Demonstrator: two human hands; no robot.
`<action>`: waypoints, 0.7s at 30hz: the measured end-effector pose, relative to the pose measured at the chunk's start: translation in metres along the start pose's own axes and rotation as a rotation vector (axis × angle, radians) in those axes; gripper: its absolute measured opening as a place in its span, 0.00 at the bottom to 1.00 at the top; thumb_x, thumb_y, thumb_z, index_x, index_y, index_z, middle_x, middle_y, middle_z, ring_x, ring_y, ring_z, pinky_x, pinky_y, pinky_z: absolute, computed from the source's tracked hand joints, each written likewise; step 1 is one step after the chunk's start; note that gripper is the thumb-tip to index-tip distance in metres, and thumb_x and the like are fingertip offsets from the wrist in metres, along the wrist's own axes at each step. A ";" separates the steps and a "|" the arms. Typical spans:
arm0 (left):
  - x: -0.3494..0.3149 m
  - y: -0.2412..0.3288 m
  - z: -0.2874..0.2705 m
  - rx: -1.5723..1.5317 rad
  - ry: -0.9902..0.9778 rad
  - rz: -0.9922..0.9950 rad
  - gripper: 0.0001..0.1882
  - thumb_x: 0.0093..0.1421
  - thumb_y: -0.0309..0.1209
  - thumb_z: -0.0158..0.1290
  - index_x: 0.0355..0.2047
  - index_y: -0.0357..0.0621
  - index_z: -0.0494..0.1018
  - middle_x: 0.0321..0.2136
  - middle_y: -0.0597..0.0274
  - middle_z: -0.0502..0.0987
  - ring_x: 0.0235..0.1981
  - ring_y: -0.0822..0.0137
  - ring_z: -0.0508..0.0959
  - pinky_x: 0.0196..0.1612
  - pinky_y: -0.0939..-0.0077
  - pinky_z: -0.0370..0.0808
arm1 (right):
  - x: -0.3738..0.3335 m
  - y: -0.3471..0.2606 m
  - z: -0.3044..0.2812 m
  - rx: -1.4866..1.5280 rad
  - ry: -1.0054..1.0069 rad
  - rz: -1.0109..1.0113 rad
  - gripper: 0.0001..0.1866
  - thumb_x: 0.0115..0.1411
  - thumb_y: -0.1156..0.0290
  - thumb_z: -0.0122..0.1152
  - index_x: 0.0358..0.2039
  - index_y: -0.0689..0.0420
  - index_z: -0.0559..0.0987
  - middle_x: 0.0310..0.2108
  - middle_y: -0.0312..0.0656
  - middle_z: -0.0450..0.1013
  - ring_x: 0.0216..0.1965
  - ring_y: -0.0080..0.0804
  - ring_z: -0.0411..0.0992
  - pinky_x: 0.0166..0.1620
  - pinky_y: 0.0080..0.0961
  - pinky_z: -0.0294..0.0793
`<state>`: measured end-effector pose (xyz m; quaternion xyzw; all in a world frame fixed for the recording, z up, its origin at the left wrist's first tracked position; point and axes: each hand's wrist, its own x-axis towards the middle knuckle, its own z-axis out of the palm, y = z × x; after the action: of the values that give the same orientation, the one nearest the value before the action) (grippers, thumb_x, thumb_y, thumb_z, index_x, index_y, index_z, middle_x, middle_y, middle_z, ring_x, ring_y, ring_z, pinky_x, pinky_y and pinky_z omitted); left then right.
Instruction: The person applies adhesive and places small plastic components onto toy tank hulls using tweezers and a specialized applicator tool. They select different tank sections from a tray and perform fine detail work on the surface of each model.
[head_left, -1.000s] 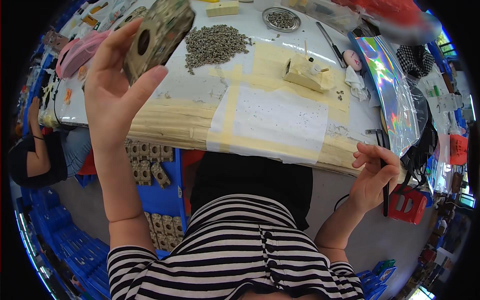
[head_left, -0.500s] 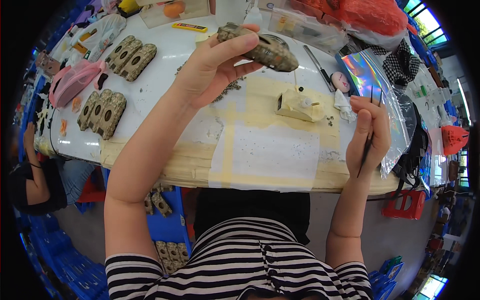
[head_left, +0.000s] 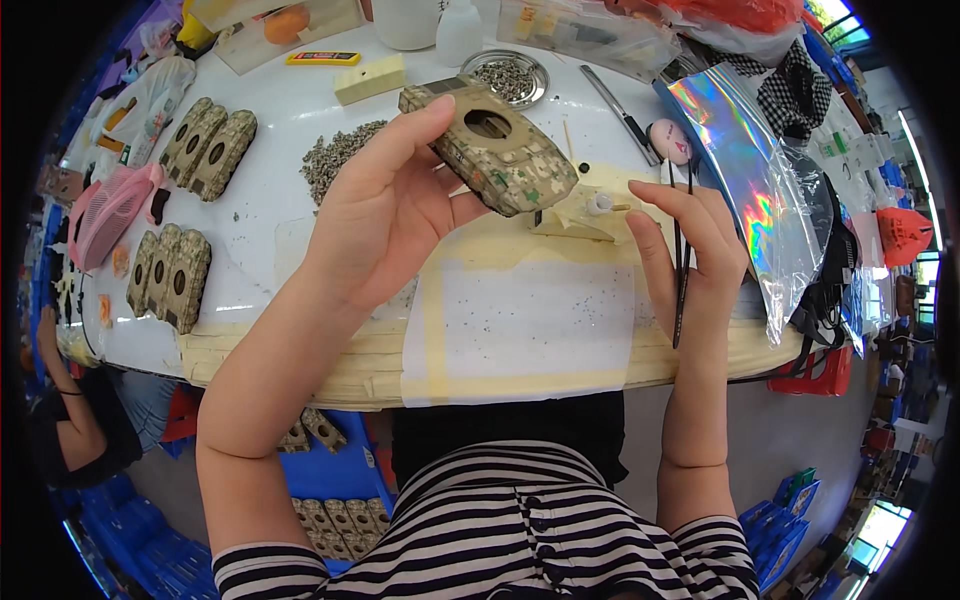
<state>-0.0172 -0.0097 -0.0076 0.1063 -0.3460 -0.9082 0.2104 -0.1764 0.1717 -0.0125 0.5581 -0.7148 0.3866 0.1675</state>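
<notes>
Raised over the middle of the table is a camouflage-painted model tank hull (head_left: 515,165) with an oval opening in its top. My left hand (head_left: 375,200) grips it by its left end, thumb on top. A pair of black tweezers (head_left: 681,285) rests in my right hand (head_left: 712,235), its tips pointing up and away, apart from the hull. Partly hidden behind the hull is a tape-covered block (head_left: 570,230) with a small white cylinder (head_left: 599,203) on it. A speckled white sheet (head_left: 530,310) is taped down in front.
More camouflage hulls stand in two groups (head_left: 208,150) (head_left: 170,278) at the left. Small parts are heaped in a pile (head_left: 330,160) and in a round metal dish (head_left: 543,88). A knife (head_left: 625,118) and a shiny iridescent bag (head_left: 740,170) lie at the right. Another person's arm (head_left: 70,390) shows far left.
My left hand has brought the hull lower and nearer, turning its oval opening into view. My right hand with the tweezers has shifted left, toward the hull.
</notes>
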 end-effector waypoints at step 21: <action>-0.010 -0.006 0.011 0.086 -0.055 -0.096 0.22 0.66 0.42 0.44 0.55 0.45 0.59 0.47 0.59 0.68 0.47 0.67 0.74 0.48 0.61 0.77 | 0.012 -0.049 -0.006 0.627 0.151 0.091 0.06 0.57 0.81 0.58 0.36 0.64 0.76 0.33 0.42 0.73 0.35 0.25 0.69 0.43 0.19 0.66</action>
<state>-0.0142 0.0053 -0.0029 0.1067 -0.3846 -0.9041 0.1524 -0.1362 0.1646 0.0173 0.5198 -0.5708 0.6352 0.0224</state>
